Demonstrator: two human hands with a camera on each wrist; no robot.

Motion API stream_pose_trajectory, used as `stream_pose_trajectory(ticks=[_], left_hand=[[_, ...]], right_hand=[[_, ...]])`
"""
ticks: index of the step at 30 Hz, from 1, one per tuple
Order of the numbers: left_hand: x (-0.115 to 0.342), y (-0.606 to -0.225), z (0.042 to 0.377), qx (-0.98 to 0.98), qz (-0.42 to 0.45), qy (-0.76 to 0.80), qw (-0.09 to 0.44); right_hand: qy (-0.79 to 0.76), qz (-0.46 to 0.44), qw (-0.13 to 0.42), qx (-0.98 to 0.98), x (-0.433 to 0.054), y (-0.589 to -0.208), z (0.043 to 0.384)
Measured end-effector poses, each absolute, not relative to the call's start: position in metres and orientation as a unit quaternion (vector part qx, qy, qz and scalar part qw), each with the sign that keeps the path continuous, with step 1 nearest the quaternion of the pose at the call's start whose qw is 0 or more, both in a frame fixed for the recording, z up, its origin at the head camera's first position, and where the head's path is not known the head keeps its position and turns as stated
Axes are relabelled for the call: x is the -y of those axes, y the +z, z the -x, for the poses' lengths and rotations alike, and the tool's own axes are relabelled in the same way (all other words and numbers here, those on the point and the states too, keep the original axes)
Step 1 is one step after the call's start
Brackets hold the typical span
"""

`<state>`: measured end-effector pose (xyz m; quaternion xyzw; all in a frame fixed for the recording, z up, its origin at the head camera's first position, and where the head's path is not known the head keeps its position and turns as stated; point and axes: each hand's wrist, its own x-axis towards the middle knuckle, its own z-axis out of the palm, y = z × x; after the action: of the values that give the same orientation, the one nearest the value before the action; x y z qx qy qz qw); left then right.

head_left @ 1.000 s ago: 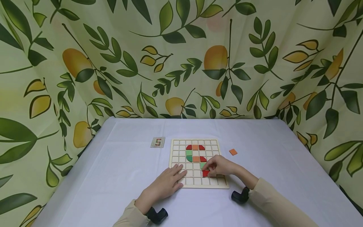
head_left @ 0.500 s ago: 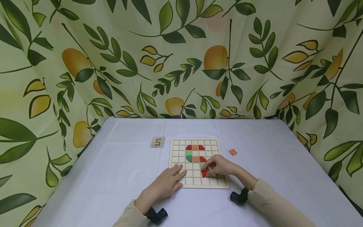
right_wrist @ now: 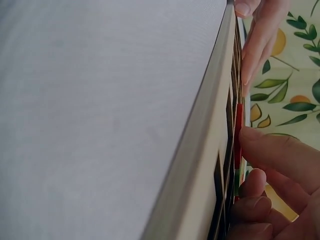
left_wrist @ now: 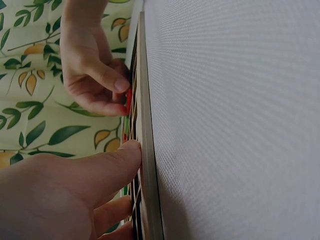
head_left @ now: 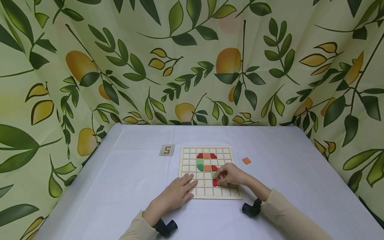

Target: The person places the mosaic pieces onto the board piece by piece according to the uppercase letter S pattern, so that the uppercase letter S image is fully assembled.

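A wooden grid board (head_left: 216, 197) lies flat on the table, with red, orange and green tiles set in a curved figure on it. My right hand (head_left: 232, 174) pinches a red tile (head_left: 215, 183) over the lower right cells, just below a light green tile (head_left: 214, 175). In the left wrist view, that red tile (left_wrist: 129, 101) is between thumb and a fingertip at the board's surface. The fingers hide part of it; whether it is fully seated I cannot tell. My left hand (head_left: 177, 191) rests with fairly straight, spread fingers on the board's lower left edge.
Left of the board lies a small gridded card (head_left: 166, 150) with an S-shaped figure. A loose orange square tile (head_left: 246, 160) lies to the board's right. White cloth covers the table (head_left: 126, 166); a leaf-patterned curtain (head_left: 192, 66) hangs behind it.
My right hand has shifted the red tile slightly left and up, closer under the light green tile. The left hand has stayed in place.
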<state>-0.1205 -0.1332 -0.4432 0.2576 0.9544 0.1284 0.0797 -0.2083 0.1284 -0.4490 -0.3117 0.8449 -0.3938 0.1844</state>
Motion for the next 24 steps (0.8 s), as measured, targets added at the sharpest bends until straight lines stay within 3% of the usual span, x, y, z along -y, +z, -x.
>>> stream_pose_trajectory(ticks=[24], left_hand=[[0.133, -0.444, 0.121, -0.954, -0.252, 0.137, 0.086]], right_hand=[[-0.424, 0.271, 0.178, -0.846, -0.146, -0.440, 0.211]])
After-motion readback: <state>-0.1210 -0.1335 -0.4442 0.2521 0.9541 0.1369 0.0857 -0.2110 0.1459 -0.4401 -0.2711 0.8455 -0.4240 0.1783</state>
